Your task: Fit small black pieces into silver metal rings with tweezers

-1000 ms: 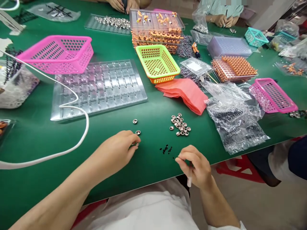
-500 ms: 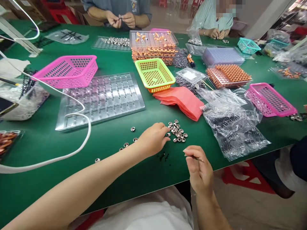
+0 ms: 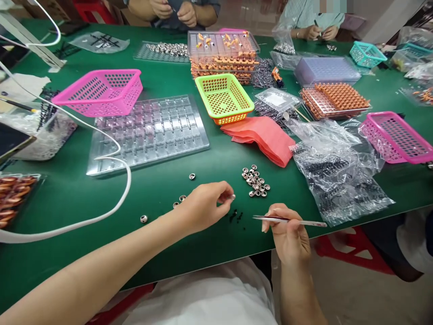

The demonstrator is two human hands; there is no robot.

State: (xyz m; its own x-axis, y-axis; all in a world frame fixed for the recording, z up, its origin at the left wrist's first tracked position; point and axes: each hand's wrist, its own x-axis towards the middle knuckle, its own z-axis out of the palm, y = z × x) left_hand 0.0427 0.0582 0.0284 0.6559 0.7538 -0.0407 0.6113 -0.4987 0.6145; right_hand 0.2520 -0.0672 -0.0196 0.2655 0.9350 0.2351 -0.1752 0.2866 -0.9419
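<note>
My left hand [image 3: 211,203] is closed in a pinch above the green table, left of a pile of small silvery metal caps [image 3: 256,181]. A bit of silver shows at its fingertips, a metal cap [image 3: 233,197] mostly hidden by the fingers. My right hand [image 3: 289,230] holds a pair of tweezers [image 3: 304,222] nearly level, tips toward the left. Between the hands lie several tiny black parts [image 3: 236,215] on the table. More loose caps lie beyond and beside my left forearm, one of them a single cap [image 3: 192,176].
A clear compartment tray [image 3: 149,135] lies under the edge of a pink basket [image 3: 101,110]. Further in stand a yellow-green basket [image 3: 225,115] and a folded red cloth [image 3: 262,137]. Plastic bags [image 3: 341,180] lie right. A white cable [image 3: 126,189] crosses the left. Two people work opposite.
My left hand has drawn back left from the pile of caps, with a cap from its near edge. My right hand has turned the tweezers, which now show at full length.
</note>
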